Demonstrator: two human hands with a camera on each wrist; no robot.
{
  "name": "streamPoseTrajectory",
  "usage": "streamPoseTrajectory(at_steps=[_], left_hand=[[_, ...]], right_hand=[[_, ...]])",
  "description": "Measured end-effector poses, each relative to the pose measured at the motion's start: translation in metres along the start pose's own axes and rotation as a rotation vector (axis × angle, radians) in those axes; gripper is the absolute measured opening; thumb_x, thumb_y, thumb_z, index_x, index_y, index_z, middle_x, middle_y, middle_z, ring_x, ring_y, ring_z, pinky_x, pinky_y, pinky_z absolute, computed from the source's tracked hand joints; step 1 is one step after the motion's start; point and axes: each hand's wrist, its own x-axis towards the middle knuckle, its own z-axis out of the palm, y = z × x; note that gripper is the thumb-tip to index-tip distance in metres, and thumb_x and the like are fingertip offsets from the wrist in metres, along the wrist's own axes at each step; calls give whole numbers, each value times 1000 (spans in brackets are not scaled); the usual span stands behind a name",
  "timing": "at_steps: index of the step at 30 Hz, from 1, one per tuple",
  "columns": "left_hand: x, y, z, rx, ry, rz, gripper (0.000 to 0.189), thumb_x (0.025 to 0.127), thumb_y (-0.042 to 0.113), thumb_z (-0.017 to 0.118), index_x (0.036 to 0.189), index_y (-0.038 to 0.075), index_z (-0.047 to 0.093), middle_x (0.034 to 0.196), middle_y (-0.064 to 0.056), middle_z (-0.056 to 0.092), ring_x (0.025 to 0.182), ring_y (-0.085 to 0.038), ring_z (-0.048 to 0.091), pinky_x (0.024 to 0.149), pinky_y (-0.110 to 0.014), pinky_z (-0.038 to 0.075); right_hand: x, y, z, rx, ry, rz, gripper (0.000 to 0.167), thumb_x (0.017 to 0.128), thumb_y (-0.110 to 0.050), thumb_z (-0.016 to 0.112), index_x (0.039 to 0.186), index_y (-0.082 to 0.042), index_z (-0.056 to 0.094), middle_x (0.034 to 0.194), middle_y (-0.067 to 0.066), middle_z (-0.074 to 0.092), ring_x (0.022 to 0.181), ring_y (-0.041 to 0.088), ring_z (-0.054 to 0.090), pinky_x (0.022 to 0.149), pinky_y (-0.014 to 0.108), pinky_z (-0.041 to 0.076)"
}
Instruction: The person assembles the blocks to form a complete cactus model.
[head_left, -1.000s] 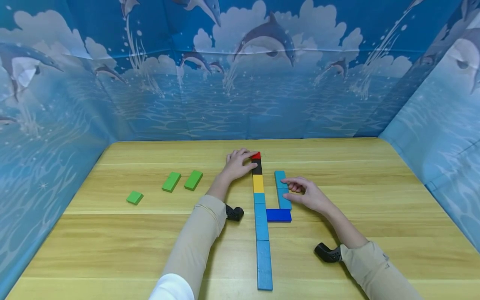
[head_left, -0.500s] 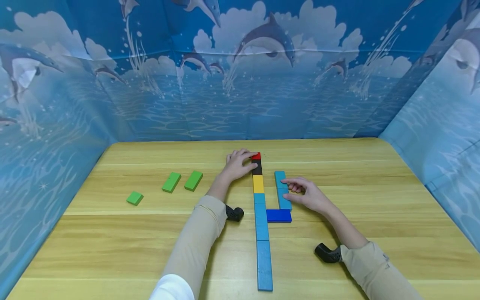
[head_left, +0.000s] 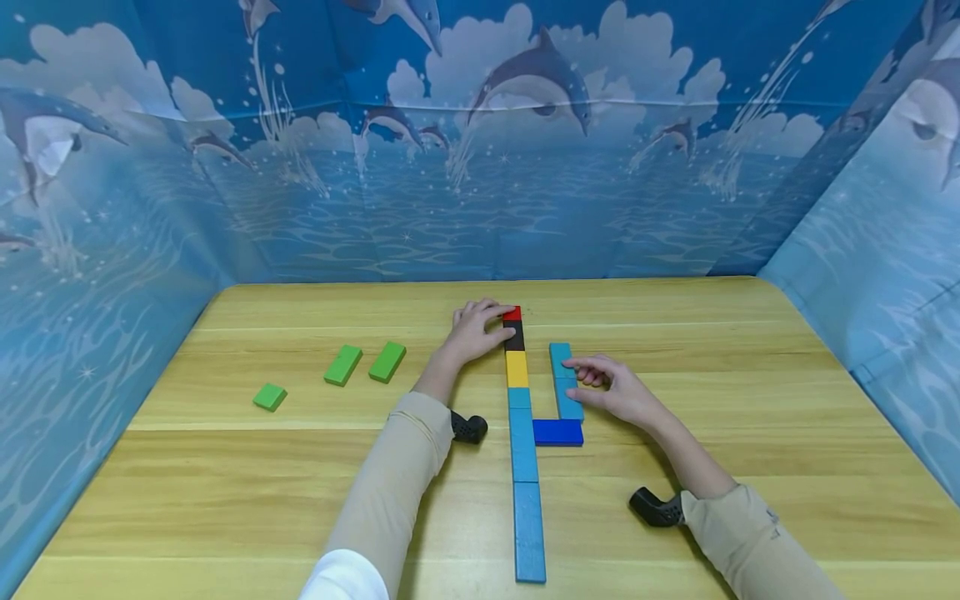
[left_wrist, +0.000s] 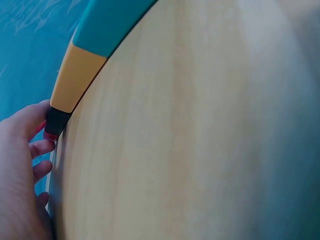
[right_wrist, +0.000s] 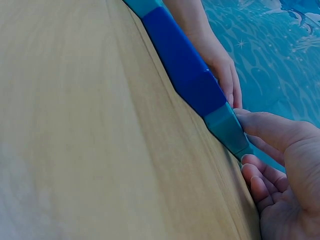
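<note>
Thumbs, forefingers apart, left hand (head_left: 477, 332) touches one red block (head_left: 514, 316), one black (head_left: 517, 342); right hand (head_left: 618, 390), two cyan blocks (head_left: 559, 356).

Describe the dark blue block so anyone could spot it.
On the wooden table, find the long block column. On its right, at the near end of the short light blue row, sits the dark blue block, crosswise and deeper blue than its neighbours.

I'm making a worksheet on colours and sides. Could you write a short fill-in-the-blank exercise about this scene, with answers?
1. The three loose blocks are all coloured ____.
2. The yellow block lies between a light blue block and a ____ one.
3. The hand at the red block is the person's ____ one.
4. In the head view, the dark blue block lies ____ of the long column.

Missing words: green; black; left; right
</note>
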Motion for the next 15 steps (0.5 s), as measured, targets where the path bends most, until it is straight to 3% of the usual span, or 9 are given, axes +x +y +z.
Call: streamPoseTrajectory(at_steps=[5,10,15], left_hand=[[3,-5,3,-11,16,22,51,87,53,51,132,28,49,131,-4,44,120,-27,33,99,-44,18],[-1,2,0,-30,21,7,49,90,42,54,134,22,48,132,-6,44,122,-27,33,102,-47,16],[-3,1,-3,-118,96,4,49,89,35,58,134,17,48,123,-4,50,115,-24,39,102,-50,16]], right_hand=[[0,0,-1,2,1,4,43,83,-15,68,122,-2,56,94,12,50,82,22,42,69,23,37],[0,0,-1,0,2,9,43,83,-16,68,122,-3,56,94,11,50,82,23,42,69,23,37],[0,2,0,3,1,5,43,83,-17,68,122,-3,56,94,12,50,82,23,42,69,23,37]])
